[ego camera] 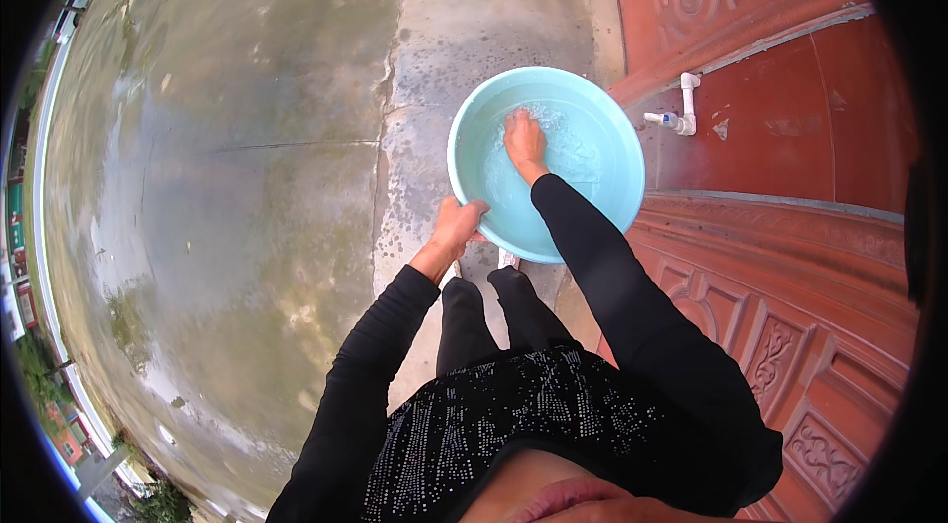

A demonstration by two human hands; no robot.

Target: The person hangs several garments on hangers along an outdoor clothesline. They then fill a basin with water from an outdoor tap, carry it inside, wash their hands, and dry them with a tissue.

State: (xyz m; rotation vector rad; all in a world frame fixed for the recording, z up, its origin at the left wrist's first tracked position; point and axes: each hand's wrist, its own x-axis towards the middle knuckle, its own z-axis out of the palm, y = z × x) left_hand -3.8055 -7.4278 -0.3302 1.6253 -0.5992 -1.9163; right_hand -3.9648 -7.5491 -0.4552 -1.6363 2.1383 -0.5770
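Observation:
A light-blue plastic basin (621, 152) stands before me with water (578, 152) in it. My left hand (452, 227) grips its rim at the near left, thumb on top and the fingers out of sight below. Inside the basin, my right hand (524, 138) is at the water, back of the hand up. Ripples and splashes surround its bent fingertips, which are partly hidden, so I cannot tell whether they hold anything. A bit of a reddish support (480, 236) shows under the basin near my left hand.
To the right, a white pipe tap (670, 121) juts from a red tiled wall (770, 123), between carved red door panels (778, 360). Water spots mark the concrete strip (422, 167) by the basin. Wet paving (244, 190) spreads to the left. My shoes (507, 258) are close to the basin.

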